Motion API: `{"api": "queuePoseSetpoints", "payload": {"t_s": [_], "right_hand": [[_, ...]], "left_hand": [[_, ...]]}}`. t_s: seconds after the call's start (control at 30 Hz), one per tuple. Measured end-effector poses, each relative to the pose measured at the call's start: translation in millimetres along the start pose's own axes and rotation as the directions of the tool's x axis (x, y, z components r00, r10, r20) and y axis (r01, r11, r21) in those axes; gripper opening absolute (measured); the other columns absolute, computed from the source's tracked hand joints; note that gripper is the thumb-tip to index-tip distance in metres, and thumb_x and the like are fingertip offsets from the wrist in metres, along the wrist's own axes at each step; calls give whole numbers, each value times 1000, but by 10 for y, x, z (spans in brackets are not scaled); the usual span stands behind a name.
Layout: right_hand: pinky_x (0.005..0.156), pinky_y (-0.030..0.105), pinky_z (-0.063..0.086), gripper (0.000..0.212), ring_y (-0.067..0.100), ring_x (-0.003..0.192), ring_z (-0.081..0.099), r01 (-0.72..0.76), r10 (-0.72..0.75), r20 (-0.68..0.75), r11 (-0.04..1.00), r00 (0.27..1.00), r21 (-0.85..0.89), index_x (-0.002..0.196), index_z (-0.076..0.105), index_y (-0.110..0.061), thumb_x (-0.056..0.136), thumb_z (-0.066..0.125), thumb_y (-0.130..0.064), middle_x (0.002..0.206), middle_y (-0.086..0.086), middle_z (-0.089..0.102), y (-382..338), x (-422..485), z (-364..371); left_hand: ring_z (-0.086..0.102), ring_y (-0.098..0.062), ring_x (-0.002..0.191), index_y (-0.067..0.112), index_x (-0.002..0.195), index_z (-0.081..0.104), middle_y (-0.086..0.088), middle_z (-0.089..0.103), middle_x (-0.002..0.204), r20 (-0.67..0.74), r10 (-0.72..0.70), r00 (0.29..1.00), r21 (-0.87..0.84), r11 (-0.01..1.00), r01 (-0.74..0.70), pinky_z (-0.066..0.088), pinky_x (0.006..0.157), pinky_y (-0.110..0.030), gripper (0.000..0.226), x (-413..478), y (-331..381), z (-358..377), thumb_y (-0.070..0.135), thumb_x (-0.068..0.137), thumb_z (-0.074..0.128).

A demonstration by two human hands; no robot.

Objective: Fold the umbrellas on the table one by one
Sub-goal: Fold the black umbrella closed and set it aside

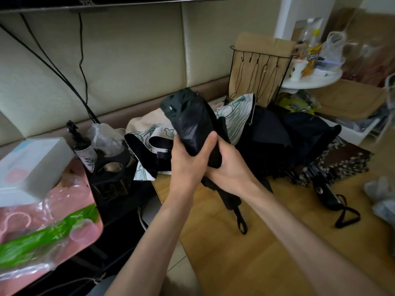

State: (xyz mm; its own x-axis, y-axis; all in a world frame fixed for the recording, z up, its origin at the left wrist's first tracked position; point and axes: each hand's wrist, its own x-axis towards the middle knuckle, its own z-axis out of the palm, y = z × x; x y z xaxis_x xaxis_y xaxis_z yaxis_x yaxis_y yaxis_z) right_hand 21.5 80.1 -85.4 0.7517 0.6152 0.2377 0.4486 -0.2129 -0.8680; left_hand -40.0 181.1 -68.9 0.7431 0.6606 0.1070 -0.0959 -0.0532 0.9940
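Umbrella heap (277, 135) on worktop (235, 263), just behind grips; dark canopies overlap, count unclear. One floral umbrella (233, 116) among them. Black umbrella (190, 122) held in both grips, long axis tilted: bunched canopy end up and away, handle strap (241, 221) below grips. Left grip (188, 165) clasps canopy. Right grip (230, 169) wraps folded ribs, fingertips hidden. Second handle (324, 193) right of grips.

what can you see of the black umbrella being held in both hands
The black umbrella is collapsed, its thin, glossy fabric bunched round the shaft. It tilts up and away from the person, with its handle and strap loop low over the wooden table. The left hand grips the canopy; the right hand grips just below.
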Motion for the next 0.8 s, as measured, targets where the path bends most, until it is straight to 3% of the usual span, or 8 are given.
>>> {"api": "queuePoseSetpoints", "payload": {"t_s": [0.13,0.3,0.37,0.43,0.5,0.6,0.7,0.8], "right_hand": [[89,36,60,52,11,107,67,64,-81,-88,982,993,-177,126,61,-15,84,86,-33,115,-6,67,-53,-38,59],[100,40,53,87,20,121,53,145,-279,-291,901,915,-408,143,45,-17,74,89,-48,133,0,41,48,-197,122],[104,34,49,99,16,126,48,111,-215,-332,946,919,-304,148,36,-20,72,89,-53,140,-1,36,125,-315,111],[94,24,49,108,8,120,51,-61,32,-233,991,972,-120,152,24,-32,71,89,-60,141,-7,37,170,-387,86],[87,27,53,100,9,114,61,-211,199,-90,966,976,-149,151,25,-38,75,83,-66,134,-12,53,201,-429,95],[74,21,55,57,4,97,68,-97,55,-136,943,989,-320,131,54,-28,89,72,-62,107,-16,69,296,-463,147],[59,13,45,37,-1,79,66,-6,-20,-103,970,994,-243,108,61,-23,94,71,-55,83,-15,67,289,-453,144],[60,33,55,37,7,72,68,-3,1,-10,990,1000,-141,104,60,-21,95,70,-55,77,-6,68,287,-435,126]], "left_hand": [[76,-6,98,10,126,66,2,78,108,-53,-24,998,-141,990,16,62,84,-22,50,26,-43,-81,25,83,89],[77,-16,103,8,121,67,-2,80,107,-141,-39,989,-314,949,-7,62,87,-27,41,21,-118,-118,17,87,87],[76,-16,108,10,127,66,-3,79,113,-150,-63,987,-379,926,2,61,94,-33,42,62,-130,-173,19,90,84],[73,-19,115,12,132,64,-4,77,121,-143,-98,985,-442,897,25,58,103,-41,47,111,-140,-228,22,90,84],[72,-22,118,10,135,62,-6,76,125,-142,-123,982,-490,871,39,55,107,-46,51,147,-147,-265,22,91,84],[72,-20,119,13,138,60,-3,75,128,-149,-131,980,-520,854,35,55,108,-45,53,151,-137,-299,22,91,83],[71,-18,121,17,142,58,-1,74,130,-116,-129,985,-550,834,45,54,109,-45,57,139,-117,-350,23,91,82],[69,-19,124,21,147,54,-1,71,136,-27,-137,990,-567,818,97,56,106,-45,60,119,-107,-365,23,93,80]]}}
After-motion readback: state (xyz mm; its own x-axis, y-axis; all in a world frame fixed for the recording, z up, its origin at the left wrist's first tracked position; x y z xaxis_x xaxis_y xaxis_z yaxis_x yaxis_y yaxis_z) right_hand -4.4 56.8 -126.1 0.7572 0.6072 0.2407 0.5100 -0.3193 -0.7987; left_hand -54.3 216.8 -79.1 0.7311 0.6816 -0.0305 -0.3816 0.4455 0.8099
